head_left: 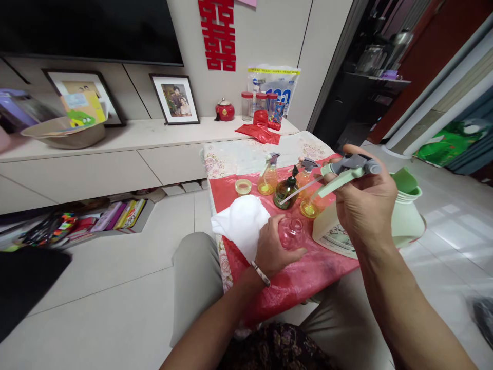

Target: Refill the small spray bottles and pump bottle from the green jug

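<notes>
- While you sit at the low table under its red plastic cover [308, 277], the head view shows your left hand [271, 252] wrapped around a clear pink-tinted glass bottle [291, 232], fingers closed on its body so it stands steady with the open neck facing up.
- Your right hand [364, 205] is lifted above it, pinching a grey and pale green trigger spray head [348, 172]; its thin dip tube [300, 189] slants down to the left, apart from the bottle mouth.
- Just beside your left hand lies a white cloth [241, 221].
- Behind stand a dark green pump bottle [285, 191], yellow-filled spray bottles [267, 179] and a pale green jug [404, 216], all untouched.
</notes>
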Demonstrator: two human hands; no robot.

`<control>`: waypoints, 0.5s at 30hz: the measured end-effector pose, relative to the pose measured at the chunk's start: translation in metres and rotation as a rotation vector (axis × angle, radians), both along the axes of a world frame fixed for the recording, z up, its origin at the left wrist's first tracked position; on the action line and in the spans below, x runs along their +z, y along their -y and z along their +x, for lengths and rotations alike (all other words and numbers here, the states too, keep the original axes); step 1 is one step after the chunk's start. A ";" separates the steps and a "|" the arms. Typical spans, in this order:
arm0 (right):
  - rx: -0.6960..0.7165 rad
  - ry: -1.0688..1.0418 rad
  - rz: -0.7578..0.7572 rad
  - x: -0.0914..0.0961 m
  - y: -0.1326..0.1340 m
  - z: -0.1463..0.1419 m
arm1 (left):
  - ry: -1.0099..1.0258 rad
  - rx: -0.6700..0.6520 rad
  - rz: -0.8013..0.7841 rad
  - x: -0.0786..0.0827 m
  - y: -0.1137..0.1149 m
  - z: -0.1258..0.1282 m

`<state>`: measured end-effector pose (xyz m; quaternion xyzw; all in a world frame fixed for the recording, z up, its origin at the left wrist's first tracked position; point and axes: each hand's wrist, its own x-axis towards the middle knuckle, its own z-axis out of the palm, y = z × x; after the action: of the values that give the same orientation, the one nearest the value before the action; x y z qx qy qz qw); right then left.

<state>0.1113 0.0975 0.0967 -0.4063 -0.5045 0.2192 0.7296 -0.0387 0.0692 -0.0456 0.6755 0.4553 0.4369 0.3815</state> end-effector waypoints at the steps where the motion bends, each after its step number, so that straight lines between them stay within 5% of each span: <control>1: 0.023 -0.046 -0.035 -0.004 -0.001 -0.004 | 0.000 -0.007 -0.014 0.001 0.008 -0.004; 7: 0.141 -0.393 -0.399 -0.064 -0.005 -0.031 | 0.012 -0.063 -0.084 -0.004 0.049 -0.034; 15: 0.018 -0.587 -0.550 -0.142 -0.006 -0.048 | 0.071 -0.115 -0.225 -0.006 0.065 -0.049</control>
<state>0.0633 0.1035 -0.0451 -0.5020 -0.2005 0.4590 0.7050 -0.0879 0.0040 -0.0511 0.6376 0.4480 0.3842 0.4952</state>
